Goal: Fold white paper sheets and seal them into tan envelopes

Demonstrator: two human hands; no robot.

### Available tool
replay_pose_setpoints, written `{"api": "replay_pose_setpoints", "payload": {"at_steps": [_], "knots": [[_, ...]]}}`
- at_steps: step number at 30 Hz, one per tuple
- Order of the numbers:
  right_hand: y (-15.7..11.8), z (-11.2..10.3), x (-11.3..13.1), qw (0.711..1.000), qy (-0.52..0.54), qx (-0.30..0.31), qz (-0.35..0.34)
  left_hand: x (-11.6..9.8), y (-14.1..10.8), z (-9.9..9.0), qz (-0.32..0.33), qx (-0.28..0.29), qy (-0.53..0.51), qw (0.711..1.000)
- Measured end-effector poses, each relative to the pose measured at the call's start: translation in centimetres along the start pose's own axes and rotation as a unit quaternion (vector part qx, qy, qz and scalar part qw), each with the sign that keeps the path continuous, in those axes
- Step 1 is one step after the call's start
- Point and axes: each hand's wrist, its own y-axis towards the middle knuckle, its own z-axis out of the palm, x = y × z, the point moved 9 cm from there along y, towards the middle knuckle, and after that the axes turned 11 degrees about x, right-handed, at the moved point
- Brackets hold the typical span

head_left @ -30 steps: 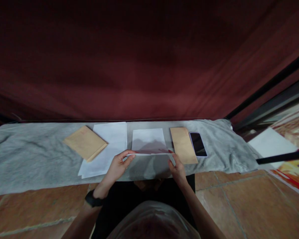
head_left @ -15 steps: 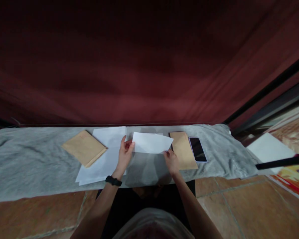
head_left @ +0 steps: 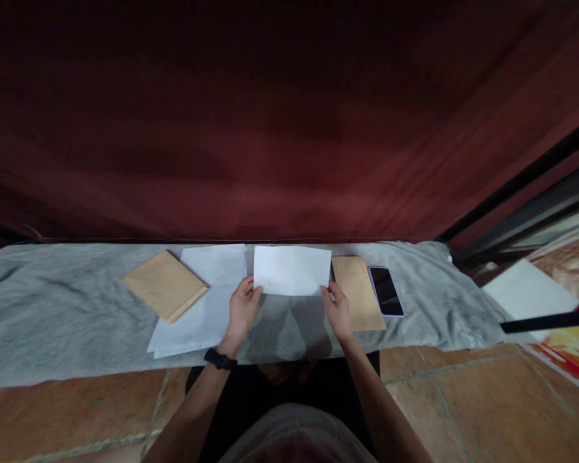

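Observation:
A white sheet of paper [head_left: 292,270], folded or cut to a wide rectangle, is held level above the grey cloth [head_left: 289,328]. My left hand [head_left: 244,307] pinches its lower left corner between thumb and fingers. At the lower right corner, my right hand [head_left: 336,308] grips it the same way. Left of the left hand lie larger white sheets [head_left: 205,321], with a brown envelope [head_left: 165,286] partly on top. Beside the right hand rests another brown envelope [head_left: 359,292]; the hand covers a bit of its left side.
A phone [head_left: 386,291] with a dark screen lies right of the right envelope. Behind the cloth-covered surface rises a dark red panel [head_left: 289,161]. Tiled floor [head_left: 487,392] shows in front. At far right are a white board [head_left: 531,289] and a black bar [head_left: 545,320].
The paper has been raised slightly and straightened, now facing me more fully. My right hand has shifted up a little along with its corner. The view has moved slightly.

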Motion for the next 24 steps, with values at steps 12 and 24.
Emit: {"api": "replay_pose_setpoints", "payload": {"at_steps": [12,24], "knots": [[0.7,-7.6,8.6,0.974,0.166,-0.097,-0.119,-11.5,-0.4,-3.1,0.091,-0.056,-0.033,0.994],[1.5,0.4,-2.4,0.999,0.048,-0.023,0.0,4.5,-1.0,2.6,-0.107,0.061,-0.056,0.991]]}}
